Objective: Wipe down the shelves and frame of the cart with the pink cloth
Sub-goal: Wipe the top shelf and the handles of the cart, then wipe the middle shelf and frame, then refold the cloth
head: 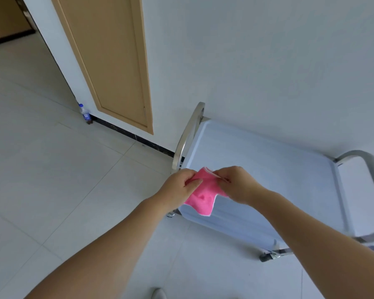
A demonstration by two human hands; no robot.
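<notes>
Your left hand [177, 187] pinches left edge of pink square microfibre cloth [202, 196], thumb on top. Your right hand [235, 184] pinches cloth's upper right edge, fingers curled. Cloth hangs slack between hands, held above near-left corner of pale blue top shelf [268, 165] of steel-framed cart [189, 134], not touching shelf. Cart stands against white wall [268, 61]. Small clear plastic bottle with blue cap [85, 114] stands on tiled floor [52, 169] by tan door [108, 61].

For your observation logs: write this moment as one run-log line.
stage: preparing cloth | left hand: pinches pink cloth | right hand: pinches pink cloth | cart: top shelf not yet touched
</notes>
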